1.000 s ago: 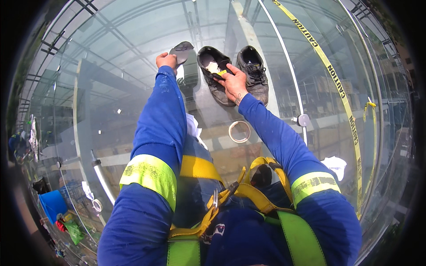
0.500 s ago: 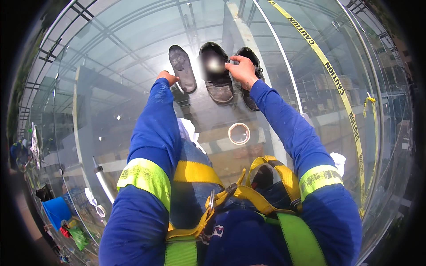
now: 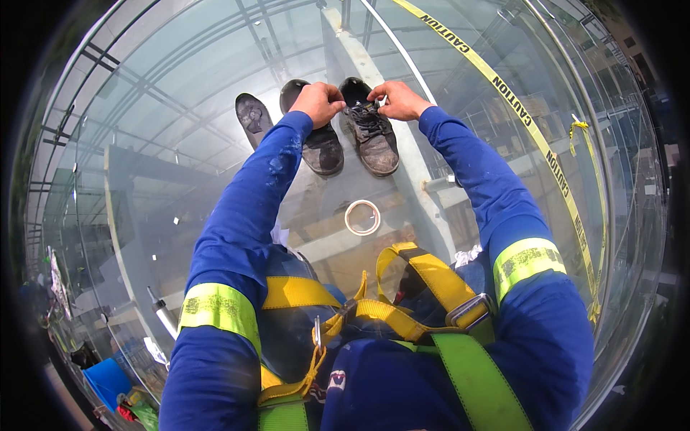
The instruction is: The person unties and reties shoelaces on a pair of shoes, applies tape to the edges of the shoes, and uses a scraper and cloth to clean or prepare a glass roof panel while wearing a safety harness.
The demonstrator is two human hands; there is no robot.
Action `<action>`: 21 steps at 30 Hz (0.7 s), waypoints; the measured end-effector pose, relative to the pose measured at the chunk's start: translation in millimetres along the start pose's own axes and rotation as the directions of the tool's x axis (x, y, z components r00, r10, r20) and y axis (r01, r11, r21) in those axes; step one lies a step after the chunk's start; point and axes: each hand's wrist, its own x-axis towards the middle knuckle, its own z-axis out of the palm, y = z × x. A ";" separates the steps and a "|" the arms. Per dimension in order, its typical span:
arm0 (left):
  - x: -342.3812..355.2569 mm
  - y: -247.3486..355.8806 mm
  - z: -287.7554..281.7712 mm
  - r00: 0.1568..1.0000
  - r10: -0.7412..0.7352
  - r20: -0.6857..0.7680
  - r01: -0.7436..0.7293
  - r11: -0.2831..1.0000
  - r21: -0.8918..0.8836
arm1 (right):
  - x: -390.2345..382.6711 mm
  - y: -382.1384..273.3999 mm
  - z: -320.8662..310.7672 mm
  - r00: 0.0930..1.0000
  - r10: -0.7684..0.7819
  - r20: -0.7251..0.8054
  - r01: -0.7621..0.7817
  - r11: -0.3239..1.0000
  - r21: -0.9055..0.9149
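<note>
Two black lace-up shoes lie toes toward me on the glass: a middle one (image 3: 321, 154) and a right one (image 3: 375, 149), scuffed and dusty. A loose dark insole (image 3: 251, 115) lies at their left. My left hand (image 3: 320, 102) is above the middle shoe, fingertips closed at the right shoe's upper left edge, covering part of the middle shoe. My right hand (image 3: 395, 100) has thumb and fingers pinched at the right shoe's opening, by its laces. A roll of tape (image 3: 363, 232) lies flat below the shoes.
Yellow-and-black barrier tape (image 3: 532, 126) runs down the right beside a rail. A white tube (image 3: 165, 316) lies at lower left, near a blue bucket (image 3: 106, 377) and assorted items. A crumpled white cloth (image 3: 467, 255) shows by my right arm. My yellow harness straps cross the lower middle.
My left hand has left the insole and moved right to the right shoe. My right hand has shifted from the middle shoe to the right one. The view has shifted slightly.
</note>
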 end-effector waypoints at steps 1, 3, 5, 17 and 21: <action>-0.6 0.2 14.0 0.998 0.000 0.057 -0.003 0.998 0.067 | 4.2 -6.6 3.6 0.998 -0.043 0.044 0.044 0.999 -0.017; -6.4 6.4 46.0 0.999 0.024 -0.021 -0.016 0.955 0.297 | 4.0 -5.7 18.6 1.000 -0.025 -0.012 0.026 0.998 0.054; -4.9 4.6 56.3 1.000 0.026 -0.010 -0.022 0.966 0.258 | 6.1 -6.3 31.1 0.988 -0.098 -0.119 0.087 0.992 -0.088; 6.6 5.0 72.5 0.992 -0.114 0.057 0.124 0.961 -0.248 | 2.3 22.5 35.3 0.956 0.263 0.130 -0.242 0.455 0.857; 14.6 3.3 77.2 0.992 -0.117 0.054 0.125 0.977 -0.172 | 4.4 25.1 35.0 0.948 0.308 0.080 -0.205 0.399 0.894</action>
